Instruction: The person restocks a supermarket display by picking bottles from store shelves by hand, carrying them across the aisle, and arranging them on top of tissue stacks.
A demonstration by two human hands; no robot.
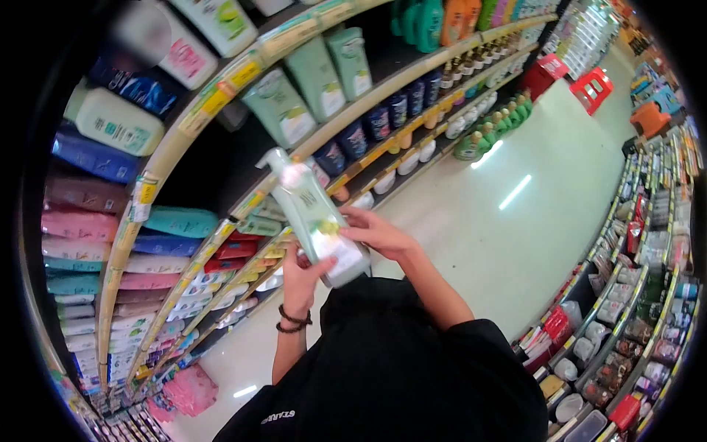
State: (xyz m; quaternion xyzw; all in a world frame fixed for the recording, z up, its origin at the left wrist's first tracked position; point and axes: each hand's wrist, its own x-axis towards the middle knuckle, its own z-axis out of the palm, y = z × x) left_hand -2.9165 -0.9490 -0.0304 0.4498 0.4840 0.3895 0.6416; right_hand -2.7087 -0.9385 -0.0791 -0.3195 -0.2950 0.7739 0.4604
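Note:
A pale green pump bottle (308, 205) with a white label near its base is held tilted in front of my chest, its pump head toward the shelf. My left hand (303, 276), with dark bead bracelets at the wrist, is wrapped round the lower left side. On the other side, my right hand (377, 233) grips the bottle's lower half with fingers across the front. Just beyond the pump stand similar pale green bottles (315, 79) on a shelf (342, 118).
Shelves of bottles curve along the left, with a white bottle (118, 121) near the upper left. A red stool (591, 91) stands on the pale floor (471, 243) far down the aisle. Packed shelves (615, 331) line the right. Pink items (191, 389) sit at the lower left.

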